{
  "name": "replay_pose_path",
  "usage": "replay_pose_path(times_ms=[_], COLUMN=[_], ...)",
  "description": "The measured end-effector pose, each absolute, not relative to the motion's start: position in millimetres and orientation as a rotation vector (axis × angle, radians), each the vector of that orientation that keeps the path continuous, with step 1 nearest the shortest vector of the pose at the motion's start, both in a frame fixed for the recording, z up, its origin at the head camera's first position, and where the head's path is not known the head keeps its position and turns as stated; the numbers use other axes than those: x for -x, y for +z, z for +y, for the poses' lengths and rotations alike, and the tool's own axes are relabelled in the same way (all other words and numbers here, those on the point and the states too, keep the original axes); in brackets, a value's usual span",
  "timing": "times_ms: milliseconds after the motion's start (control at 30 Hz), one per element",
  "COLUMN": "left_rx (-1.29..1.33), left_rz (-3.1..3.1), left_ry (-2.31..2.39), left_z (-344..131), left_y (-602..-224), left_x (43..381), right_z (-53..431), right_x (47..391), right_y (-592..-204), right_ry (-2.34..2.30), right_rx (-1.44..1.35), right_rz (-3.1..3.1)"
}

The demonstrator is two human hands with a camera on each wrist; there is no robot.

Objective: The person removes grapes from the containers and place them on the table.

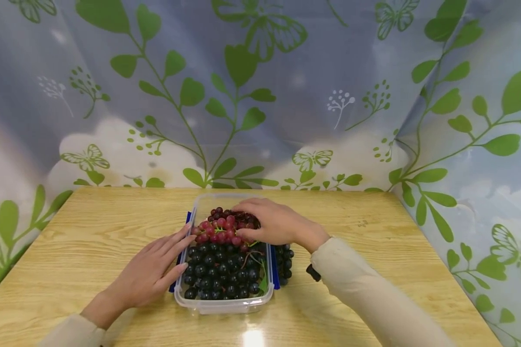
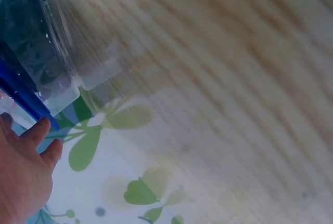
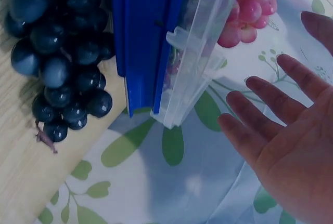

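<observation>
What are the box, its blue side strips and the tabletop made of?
Box: probably clear plastic, glossy; see-through walls, bright highlights along the rim.
Blue strips: likely opaque plastic, smooth; even colour, straight moulded-looking ridges.
Tabletop: wood or wood-look laminate, can't tell which; pale grain, somewhat glossy finish with a bright glare spot.

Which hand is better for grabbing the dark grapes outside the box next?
Probably the right hand: it is nearer those dark grapes, which lie beside the right side of the box. The left hand is at the opposite side.
</observation>
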State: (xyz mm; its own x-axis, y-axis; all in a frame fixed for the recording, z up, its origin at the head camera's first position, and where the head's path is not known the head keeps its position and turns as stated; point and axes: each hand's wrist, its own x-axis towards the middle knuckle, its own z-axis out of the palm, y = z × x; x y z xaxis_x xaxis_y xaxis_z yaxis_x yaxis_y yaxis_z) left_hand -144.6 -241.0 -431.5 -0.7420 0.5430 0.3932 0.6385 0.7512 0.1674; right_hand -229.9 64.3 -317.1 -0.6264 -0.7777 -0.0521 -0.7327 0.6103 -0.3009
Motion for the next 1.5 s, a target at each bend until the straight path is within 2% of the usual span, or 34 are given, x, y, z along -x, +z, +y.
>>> replay_pose_path(times_ms=[867,1500], left_rx=[0.901,0.898], left_rz=[-2.676,-2.662], left_ry=[-0.395,-0.397], left_z=[-242,-243], left_y=[-432,-434], left_x=[144,144], right_z=[31,10], right_x=[238,234], right_y=[-334,-342], right_ry=[-0.265,-0.118], right_rx=[1.363,1.275], right_rz=[2.589,2.721])
